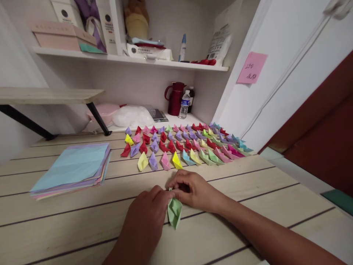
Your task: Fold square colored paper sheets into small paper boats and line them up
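A light green folded paper boat [174, 212] is held just above the slatted table, near its front middle. My left hand [151, 206] pinches its far end from the left. On the right side, my right hand [191, 188] is closed with thumb and fingers on the same end. The fingertips hide part of the paper. Beyond my hands stand rows of small folded paper boats [171, 146] in red, purple, pink, yellow, green and blue. A yellow boat [177, 160] of the front row is close to my right hand.
A stack of coloured paper sheets [74, 165], blue on top, lies at the left. Behind it stands a raised wooden shelf [52, 95] on black legs. At the back are a red jug [175, 98] and a water bottle [184, 105]. A pink note [252, 68] sticks to the right wall.
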Available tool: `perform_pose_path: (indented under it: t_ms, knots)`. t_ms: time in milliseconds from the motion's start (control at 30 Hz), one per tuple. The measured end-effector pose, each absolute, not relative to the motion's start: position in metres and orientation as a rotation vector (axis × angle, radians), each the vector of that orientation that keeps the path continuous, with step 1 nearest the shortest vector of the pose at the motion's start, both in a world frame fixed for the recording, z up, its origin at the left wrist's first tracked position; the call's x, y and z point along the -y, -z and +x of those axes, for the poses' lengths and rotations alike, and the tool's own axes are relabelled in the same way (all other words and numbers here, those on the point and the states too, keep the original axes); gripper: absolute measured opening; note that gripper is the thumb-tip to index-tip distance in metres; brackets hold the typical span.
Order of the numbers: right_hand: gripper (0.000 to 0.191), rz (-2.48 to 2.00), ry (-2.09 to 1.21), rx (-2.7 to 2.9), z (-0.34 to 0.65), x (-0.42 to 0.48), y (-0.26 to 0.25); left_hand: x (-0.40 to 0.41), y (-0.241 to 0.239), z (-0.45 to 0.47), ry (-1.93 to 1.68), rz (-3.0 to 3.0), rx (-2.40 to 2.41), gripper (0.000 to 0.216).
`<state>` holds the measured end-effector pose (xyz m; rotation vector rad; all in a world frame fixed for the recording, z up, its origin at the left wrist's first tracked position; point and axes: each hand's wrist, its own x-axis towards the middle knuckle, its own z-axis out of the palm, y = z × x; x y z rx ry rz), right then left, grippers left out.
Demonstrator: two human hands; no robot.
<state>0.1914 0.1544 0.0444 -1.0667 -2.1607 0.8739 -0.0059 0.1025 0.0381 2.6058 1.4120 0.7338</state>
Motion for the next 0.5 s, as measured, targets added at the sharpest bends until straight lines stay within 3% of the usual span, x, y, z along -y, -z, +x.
perform_pose_path:
  t_ms: [500]
  knots:
    - [0.009,-1.204,-1.038,1.986,0.202,-0.151,-0.047,-0.106,-0.033,-0.002,-0.890,2.607,-1.284,0.028]
